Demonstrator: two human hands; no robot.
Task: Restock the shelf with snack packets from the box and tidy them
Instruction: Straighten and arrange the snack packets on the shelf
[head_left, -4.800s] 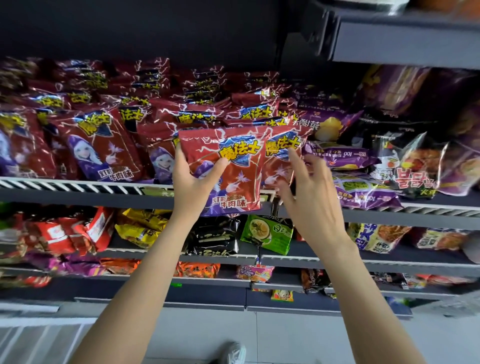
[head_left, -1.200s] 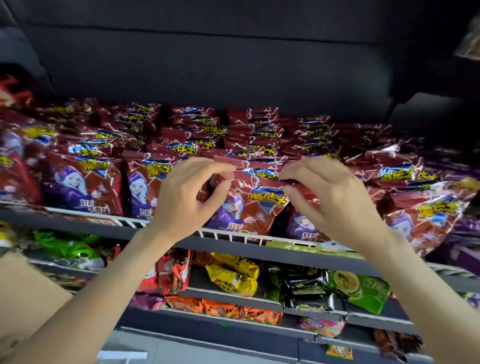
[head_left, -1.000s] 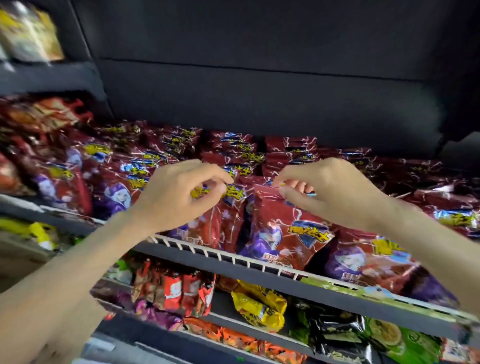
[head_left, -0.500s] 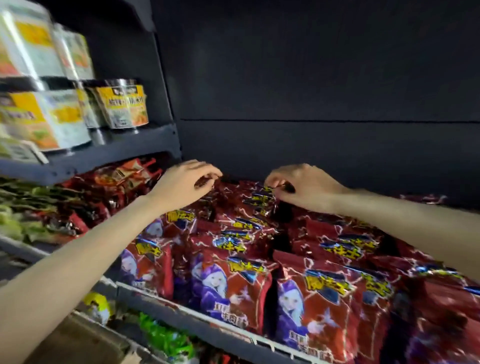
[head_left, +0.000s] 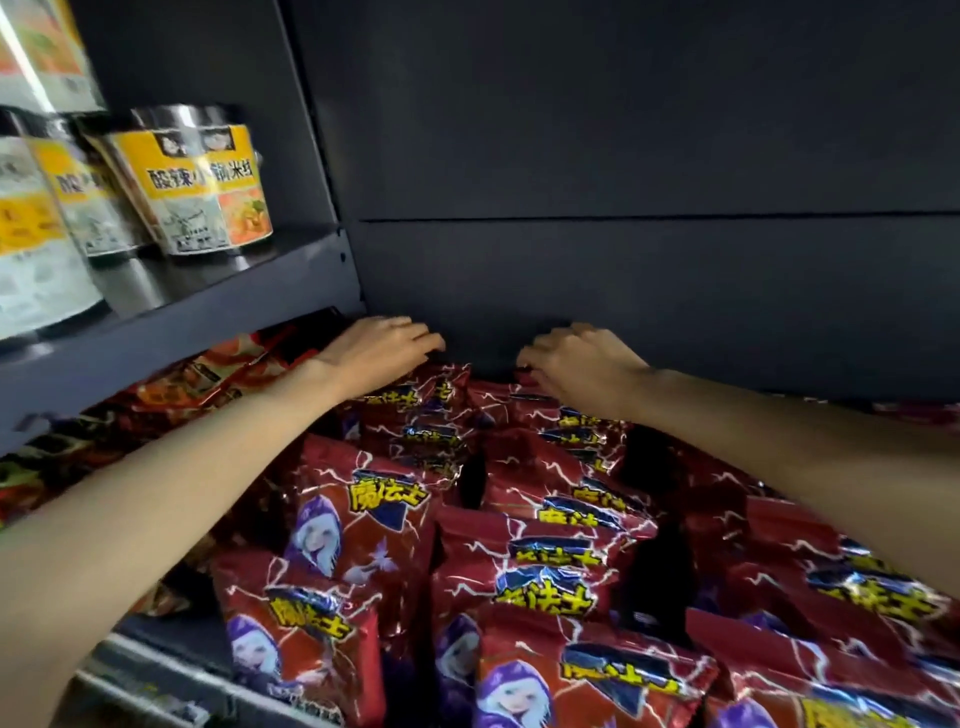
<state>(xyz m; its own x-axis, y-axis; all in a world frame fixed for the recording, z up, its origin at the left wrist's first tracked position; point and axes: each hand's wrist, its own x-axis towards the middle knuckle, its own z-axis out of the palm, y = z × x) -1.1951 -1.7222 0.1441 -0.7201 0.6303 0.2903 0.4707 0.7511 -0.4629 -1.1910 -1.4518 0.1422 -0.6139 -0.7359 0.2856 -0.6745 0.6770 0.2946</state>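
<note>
We saw both arms stretched to the back of the shelf (head_left: 130, 670). The left hand (head_left: 379, 351) lay palm down, fingers curled over the top edge of the rearmost red snack packets (head_left: 415, 410), by the dark back panel (head_left: 623, 260). The right hand (head_left: 582, 364) curled its fingers on the rear packets of the next row (head_left: 566, 415). More red packets (head_left: 358, 525) stood in rows toward the front. On an upper shelf (head_left: 171, 312) at left stood noodle cups (head_left: 202, 187).

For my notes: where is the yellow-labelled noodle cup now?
In the head view, the yellow-labelled noodle cup stands upper left on the dark side shelf, above the red snack packets.
</note>
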